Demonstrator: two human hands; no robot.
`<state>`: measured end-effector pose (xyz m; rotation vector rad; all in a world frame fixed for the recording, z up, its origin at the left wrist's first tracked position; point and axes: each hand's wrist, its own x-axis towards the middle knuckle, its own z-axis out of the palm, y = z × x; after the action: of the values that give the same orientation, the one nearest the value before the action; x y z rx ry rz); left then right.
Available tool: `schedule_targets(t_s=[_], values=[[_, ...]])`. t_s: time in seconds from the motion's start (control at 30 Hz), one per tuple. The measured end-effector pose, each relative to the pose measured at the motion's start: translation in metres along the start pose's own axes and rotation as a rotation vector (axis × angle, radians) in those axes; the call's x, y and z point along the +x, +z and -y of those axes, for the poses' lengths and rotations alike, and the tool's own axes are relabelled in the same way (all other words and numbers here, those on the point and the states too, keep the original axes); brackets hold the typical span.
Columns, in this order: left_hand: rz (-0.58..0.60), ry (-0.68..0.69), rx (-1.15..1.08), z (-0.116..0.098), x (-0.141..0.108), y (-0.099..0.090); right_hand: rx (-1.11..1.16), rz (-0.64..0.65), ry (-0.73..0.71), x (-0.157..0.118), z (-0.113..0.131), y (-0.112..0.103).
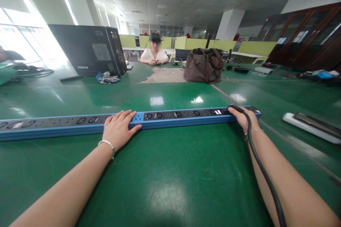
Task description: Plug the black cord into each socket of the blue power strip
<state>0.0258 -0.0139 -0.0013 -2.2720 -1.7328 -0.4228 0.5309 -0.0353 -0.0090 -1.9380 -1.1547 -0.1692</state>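
Observation:
A long blue power strip (pixel 186 122) with a black socket face lies across the green table (pixel 170 170), running from the left edge to the right. My left hand (pixel 119 127) rests over it beside a blue socket, fingers on the top face and thumb apart on the front side. Near the strip's right end, my right hand (pixel 243 117) is closed around the plug end of a black cable (pixel 255 149), at the strip's face. The cable trails back over my right forearm. My palm and the cable hide the contact between plug and socket.
Behind the strip stand a black computer case (pixel 87 49), gloves (pixel 108 78) and a brown bag (pixel 204 65). A white bar-shaped object (pixel 311 127) lies at the right. Across the table sits a person (pixel 154 55). Cables lie at the far left.

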Motion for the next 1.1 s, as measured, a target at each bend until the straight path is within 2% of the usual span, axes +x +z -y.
schedule_targets(t_s=[0.1, 0.3, 0.6, 0.87, 0.97, 1.1], values=[[-0.002, -0.001, -0.007, 0.0, 0.0, 0.0, 0.0, 0.055, 0.05, -0.002, 0.003, 0.002], [0.002, -0.005, -0.013, 0.0, 0.0, 0.0, 0.01, -0.011, 0.097, -0.012, 0.002, 0.006], [-0.013, 0.005, -0.026, 0.0, 0.0, 0.001, -0.039, -0.031, 0.026, -0.02, -0.004, 0.01], [-0.017, 0.003, -0.025, 0.0, 0.0, 0.001, -0.091, -0.093, -0.142, -0.022, 0.007, 0.007], [-0.024, 0.007, -0.025, 0.0, 0.0, 0.001, -0.055, -0.153, -0.124, -0.024, 0.011, 0.002], [-0.024, 0.007, -0.03, 0.001, 0.0, 0.002, -0.069, -0.171, -0.064, -0.026, 0.017, -0.001]])
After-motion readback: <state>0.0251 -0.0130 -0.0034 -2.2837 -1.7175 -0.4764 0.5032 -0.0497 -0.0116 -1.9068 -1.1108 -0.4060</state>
